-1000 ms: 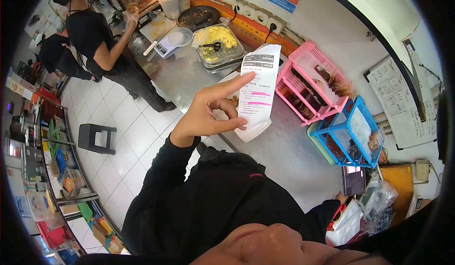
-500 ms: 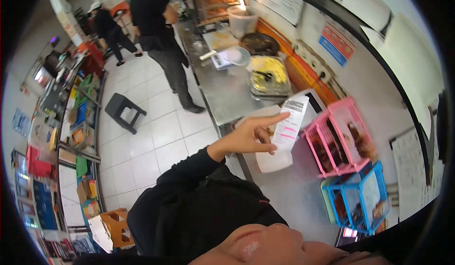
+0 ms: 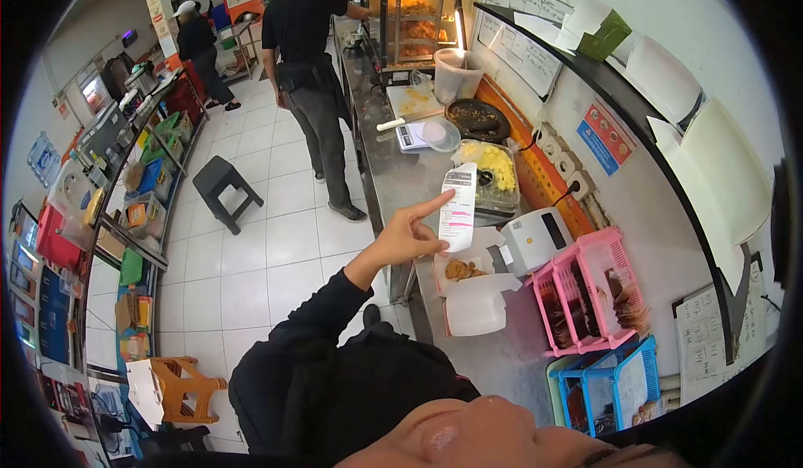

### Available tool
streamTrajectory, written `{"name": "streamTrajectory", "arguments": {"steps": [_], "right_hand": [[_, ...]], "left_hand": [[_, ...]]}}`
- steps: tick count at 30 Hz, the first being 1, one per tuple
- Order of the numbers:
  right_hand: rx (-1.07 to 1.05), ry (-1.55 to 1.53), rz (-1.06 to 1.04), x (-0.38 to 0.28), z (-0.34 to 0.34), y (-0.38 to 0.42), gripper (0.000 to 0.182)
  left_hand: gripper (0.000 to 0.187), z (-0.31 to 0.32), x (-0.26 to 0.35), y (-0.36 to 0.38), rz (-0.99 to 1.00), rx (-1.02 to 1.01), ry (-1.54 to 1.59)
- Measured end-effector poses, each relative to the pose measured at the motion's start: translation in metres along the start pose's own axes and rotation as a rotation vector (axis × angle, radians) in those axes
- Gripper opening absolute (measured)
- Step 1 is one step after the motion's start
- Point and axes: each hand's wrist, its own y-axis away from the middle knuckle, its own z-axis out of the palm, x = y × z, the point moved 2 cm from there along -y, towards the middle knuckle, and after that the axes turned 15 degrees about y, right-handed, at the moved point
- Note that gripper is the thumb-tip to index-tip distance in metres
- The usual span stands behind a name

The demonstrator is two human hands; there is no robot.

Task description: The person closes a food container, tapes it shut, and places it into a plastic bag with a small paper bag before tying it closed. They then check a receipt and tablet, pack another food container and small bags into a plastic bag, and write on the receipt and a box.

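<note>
My left hand (image 3: pixel 411 230) holds a printed paper receipt (image 3: pixel 458 209) upright by its left edge, index finger and thumb stretched along it. Pink highlighter marks cross some of the receipt's lines; the fine print is too small to read. Just beneath, on the steel counter, lies an open white paper food box (image 3: pixel 475 311) with a fried brown piece of food (image 3: pixel 462 270) in it. My right hand is out of view.
Along the counter stand a white device (image 3: pixel 535 240), pink baskets (image 3: pixel 585 292) and blue baskets (image 3: pixel 611 388) of packets, a tray of yellow food (image 3: pixel 500 171), a scale (image 3: pixel 412 136) and a lit food warmer (image 3: pixel 416 29). Left are a stool (image 3: pixel 224 185) and a co-worker (image 3: pixel 305 58).
The receipt and my left hand have shifted left in view, off the white device. My view has tilted, showing more of the far counter. The co-worker now reaches toward the warmer.
</note>
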Motion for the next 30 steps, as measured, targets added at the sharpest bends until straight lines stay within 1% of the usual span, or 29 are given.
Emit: {"name": "streamTrajectory", "arguments": {"steps": [4,8,9,11,13,15,16,17,18,20,21,22,23,24,25,26,27,29,30], "right_hand": [[0.051,-0.082,-0.130,0.040,-0.006,-0.001,0.046],[0.090,-0.179,-0.251,0.074,-0.008,0.017,0.041],[0.096,-0.213,-0.274,0.079,-0.008,0.028,0.039],[0.119,-0.310,-0.293,0.069,-0.008,0.056,0.037],[0.175,-0.434,-0.299,0.033,-0.021,0.078,0.035],[0.260,-0.540,-0.328,-0.011,-0.076,0.090,0.033],[0.292,-0.577,-0.356,-0.023,-0.105,0.099,0.032],[0.312,-0.606,-0.388,-0.032,-0.132,0.112,0.031],[0.319,-0.630,-0.421,-0.037,-0.161,0.134,0.030],[0.301,-0.638,-0.460,-0.041,-0.231,0.183,0.029],[0.181,-0.461,-0.489,-0.059,-0.267,0.204,0.029],[0.065,-0.284,-0.518,-0.066,-0.282,0.213,0.030],[0.054,-0.278,-0.530,-0.069,-0.223,0.242,0.030],[0.012,-0.211,-0.324,-0.062,-0.139,0.275,0.044],[-0.326,0.021,-0.429,-0.065,-0.137,0.313,0.054],[-0.664,0.261,-0.523,-0.063,-0.142,0.354,0.065],[-0.678,0.273,-0.528,-0.058,-0.134,0.361,0.065],[-0.533,0.141,-0.509,-0.062,-0.117,0.370,0.081],[-0.450,0.051,-0.504,-0.058,-0.113,0.373,0.081]], "left_hand": [[0.077,-0.002,-0.011,-0.002,-0.006,-0.052,0.000],[0.077,0.009,-0.021,0.003,-0.014,-0.081,0.002],[0.078,0.010,-0.024,0.005,-0.021,-0.100,-0.040],[0.078,0.011,-0.018,0.002,0.007,-0.144,-0.111],[0.078,0.014,-0.009,-0.006,0.003,-0.157,-0.030],[0.079,0.029,0.014,-0.016,0.074,-0.157,0.009],[0.079,0.034,0.019,-0.019,0.063,-0.171,-0.008],[0.079,0.036,0.021,-0.019,0.037,-0.178,-0.028],[0.080,0.038,0.015,-0.024,0.074,-0.200,-0.054],[0.080,0.047,0.013,-0.023,0.068,-0.218,-0.054],[0.080,0.051,0.012,-0.020,0.075,-0.240,-0.046],[0.079,0.055,0.013,-0.014,0.056,-0.232,-0.058],[0.079,0.055,0.006,-0.010,0.044,-0.221,-0.057],[0.079,0.054,-0.004,-0.005,0.007,-0.260,0.012],[0.079,0.053,-0.012,0.001,-0.032,-0.299,0.078],[0.079,0.051,-0.020,0.007,-0.079,-0.278,0.010],[0.079,0.052,-0.022,0.015,-0.096,-0.270,0.009],[0.079,0.053,-0.016,0.024,-0.125,-0.254,-0.078],[0.079,0.052,-0.017,0.027,-0.144,-0.242,-0.026]]}}
